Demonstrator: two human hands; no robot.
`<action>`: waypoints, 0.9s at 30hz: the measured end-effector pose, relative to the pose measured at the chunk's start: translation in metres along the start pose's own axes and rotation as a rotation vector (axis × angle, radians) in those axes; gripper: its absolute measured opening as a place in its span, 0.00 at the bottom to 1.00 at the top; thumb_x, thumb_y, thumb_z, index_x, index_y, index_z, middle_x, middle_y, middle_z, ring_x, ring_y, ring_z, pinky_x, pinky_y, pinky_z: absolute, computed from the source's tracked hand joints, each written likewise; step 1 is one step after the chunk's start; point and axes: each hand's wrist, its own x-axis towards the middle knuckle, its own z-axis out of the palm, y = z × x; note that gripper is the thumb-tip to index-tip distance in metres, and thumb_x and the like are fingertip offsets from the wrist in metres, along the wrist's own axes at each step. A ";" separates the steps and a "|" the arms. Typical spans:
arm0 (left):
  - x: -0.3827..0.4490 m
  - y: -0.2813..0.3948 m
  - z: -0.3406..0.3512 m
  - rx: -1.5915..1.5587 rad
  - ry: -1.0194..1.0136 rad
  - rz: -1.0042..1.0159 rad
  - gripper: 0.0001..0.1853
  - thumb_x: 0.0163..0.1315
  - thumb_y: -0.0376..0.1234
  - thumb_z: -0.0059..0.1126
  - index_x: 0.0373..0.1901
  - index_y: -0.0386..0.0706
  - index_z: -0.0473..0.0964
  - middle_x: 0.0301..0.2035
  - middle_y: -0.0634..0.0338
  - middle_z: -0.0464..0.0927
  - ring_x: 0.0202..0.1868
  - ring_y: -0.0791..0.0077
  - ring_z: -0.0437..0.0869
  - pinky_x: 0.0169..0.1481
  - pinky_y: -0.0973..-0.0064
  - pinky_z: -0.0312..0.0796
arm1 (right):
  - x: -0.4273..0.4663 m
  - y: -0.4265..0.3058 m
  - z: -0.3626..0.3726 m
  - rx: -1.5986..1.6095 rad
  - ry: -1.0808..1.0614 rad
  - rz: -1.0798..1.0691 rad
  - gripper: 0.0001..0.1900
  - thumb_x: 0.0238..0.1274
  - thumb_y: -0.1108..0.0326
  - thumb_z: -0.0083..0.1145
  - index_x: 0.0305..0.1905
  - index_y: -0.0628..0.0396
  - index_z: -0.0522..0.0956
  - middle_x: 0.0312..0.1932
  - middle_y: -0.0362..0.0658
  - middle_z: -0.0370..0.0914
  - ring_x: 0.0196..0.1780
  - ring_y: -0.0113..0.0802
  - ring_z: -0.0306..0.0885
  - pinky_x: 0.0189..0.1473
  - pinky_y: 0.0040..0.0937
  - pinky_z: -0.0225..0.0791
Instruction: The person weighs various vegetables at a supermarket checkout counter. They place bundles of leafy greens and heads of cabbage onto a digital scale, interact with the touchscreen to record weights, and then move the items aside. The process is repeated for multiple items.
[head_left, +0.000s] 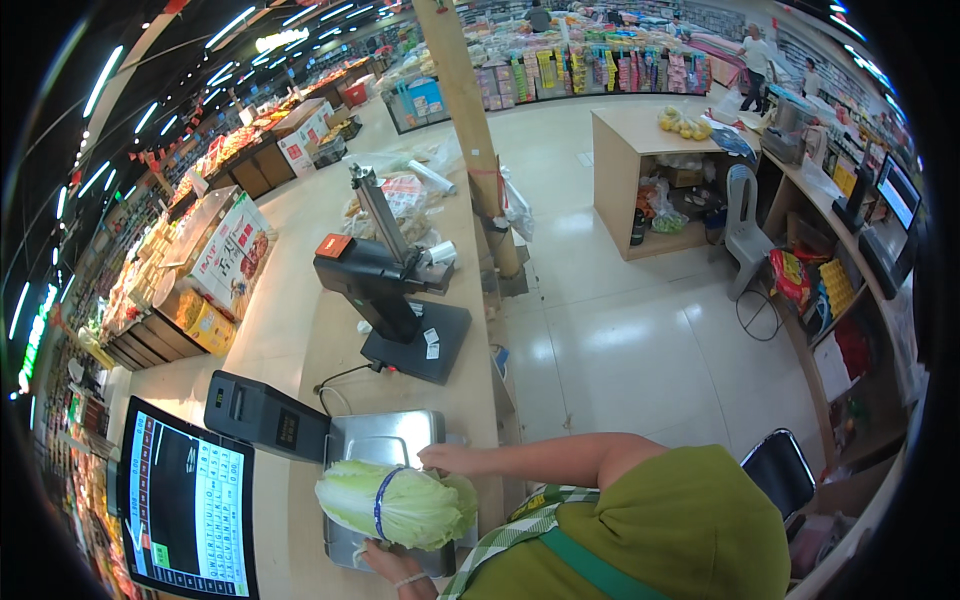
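A napa cabbage (397, 504) with a purple band around its middle lies on its side on the metal platter (386, 431) of a weighing scale. My right hand (444, 459) is at the far side of the cabbage from my left, over the platter, with its fingers curled; whether it grips anything is unclear. My left hand (382, 562), with a pale band at the wrist, is close against the opposite side of the cabbage, with something whitish at its fingers. The scale's dark printer housing (262, 416) and a lit touchscreen (187, 502) with a keyboard layout stand beyond the platter.
Along the wooden counter (457, 345) stand a black wrapping machine (390, 300) with small labels on its base, a cable, and plastic film and bags (394, 202). A wooden post (469, 127) rises beside the counter. Behind are a grey plastic chair (742, 225) and a black chair (780, 469).
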 end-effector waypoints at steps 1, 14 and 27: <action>0.007 -0.009 -0.008 -0.001 -0.003 -0.002 0.13 0.69 0.37 0.43 0.46 0.36 0.64 0.49 0.48 0.72 0.46 0.61 0.77 0.49 0.63 0.72 | 0.000 0.003 -0.005 -0.029 0.029 -0.038 0.23 0.61 0.59 0.57 0.59 0.56 0.74 0.45 0.41 0.80 0.45 0.30 0.77 0.48 0.30 0.71; -0.038 -0.030 -0.054 -0.180 -0.141 -0.407 0.12 0.70 0.36 0.42 0.44 0.35 0.67 0.44 0.51 0.75 0.44 0.65 0.78 0.48 0.68 0.73 | -0.061 0.018 0.015 -0.138 0.058 0.137 0.14 0.50 0.70 0.59 0.44 0.59 0.82 0.34 0.41 0.82 0.34 0.27 0.78 0.36 0.27 0.72; -0.110 0.013 -0.037 -0.130 -0.224 -0.384 0.10 0.66 0.27 0.47 0.49 0.39 0.67 0.36 0.52 0.77 0.36 0.65 0.81 0.40 0.69 0.78 | -0.098 -0.007 -0.012 -0.313 0.229 -0.027 0.10 0.59 0.72 0.54 0.45 0.61 0.80 0.36 0.39 0.80 0.33 0.26 0.77 0.36 0.26 0.72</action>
